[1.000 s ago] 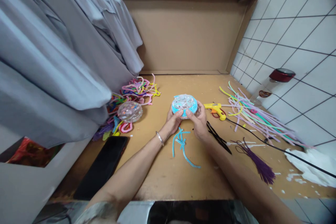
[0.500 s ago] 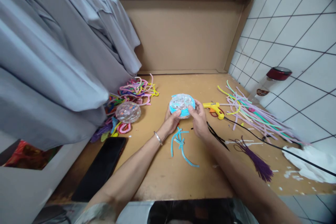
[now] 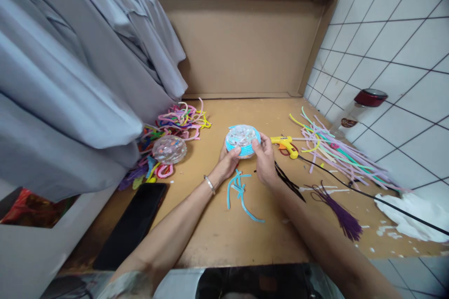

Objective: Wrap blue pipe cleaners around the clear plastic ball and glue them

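Between both hands, above the middle of the table, is a round, clear, glittery disc-like piece (image 3: 242, 135) with light-blue cord wound round its side. My left hand (image 3: 228, 160) grips its left side, thumb on the blue windings. On the right, my right hand (image 3: 264, 156) holds the other side with its thumb against the front. Below them several short light-blue cord pieces (image 3: 239, 190) lie on the table. A yellow glue gun (image 3: 287, 145) rests just right of my right hand. Black cords (image 3: 289, 181) lie partly under my right forearm.
A second clear round piece (image 3: 170, 149) sits by a heap of coloured cords (image 3: 182, 119) on the left. A black phone (image 3: 131, 224) lies near front left. Pastel strips (image 3: 343, 152), a purple tassel (image 3: 340, 215), white tissue (image 3: 410, 215) and a red-lidded jar (image 3: 361, 110) are at right.
The view has shifted very slightly. Both hands keep the same hold on the blue-wound round piece, and nothing on the table has visibly moved.
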Motion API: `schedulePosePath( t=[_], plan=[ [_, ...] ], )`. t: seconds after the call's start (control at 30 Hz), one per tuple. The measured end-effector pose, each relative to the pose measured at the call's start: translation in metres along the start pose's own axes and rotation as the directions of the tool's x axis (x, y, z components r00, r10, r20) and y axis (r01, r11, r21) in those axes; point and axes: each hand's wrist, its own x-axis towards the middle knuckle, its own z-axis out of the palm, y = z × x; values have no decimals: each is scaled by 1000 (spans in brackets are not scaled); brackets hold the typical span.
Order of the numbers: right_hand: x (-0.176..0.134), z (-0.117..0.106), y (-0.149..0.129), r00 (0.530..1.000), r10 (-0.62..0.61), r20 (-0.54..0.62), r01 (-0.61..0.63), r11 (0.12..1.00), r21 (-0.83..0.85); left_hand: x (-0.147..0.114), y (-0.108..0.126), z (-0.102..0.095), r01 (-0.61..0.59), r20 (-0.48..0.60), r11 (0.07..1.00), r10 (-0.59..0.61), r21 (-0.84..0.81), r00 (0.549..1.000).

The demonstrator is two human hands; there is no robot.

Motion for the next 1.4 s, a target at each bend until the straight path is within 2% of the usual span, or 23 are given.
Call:
schedulePosePath(
  t=[0.17, 0.37, 0.53, 0.63, 0.87, 1.1, 1.4],
  plan=[
    [5, -5, -1, 999, 9, -33, -8, 1000, 11, 0, -2, -1, 17, 27, 1000, -17, -10, 999],
    [-7, 0, 2, 996, -46, 70, 48, 998, -31, 3, -1, -7, 35, 18, 999, -34, -29, 999],
    [11, -11, -4, 1000, -18, -4, 18, 1000, -21, 3, 0, -7, 75, 71, 996, -72, -41, 995],
    [15, -12, -6, 1000, 7, -7, -6, 1000, 6, 3, -1, -6, 82, 63, 996, -79, -45, 995],
    [-6, 2, -7, 997, 1, 74, -2, 1000, 19, 3, 0, -9, 84, 33, 995, -82, -60, 996],
    [13, -11, -12, 988, 93, 120, -100, 993, 55, 5, -1, -10, 109, 50, 993, -106, -52, 993],
    [12, -10, -15, 961, 152, 230, -176, 981, 87, 4, 2, -11, 107, 90, 994, -105, -22, 990]
  ],
)
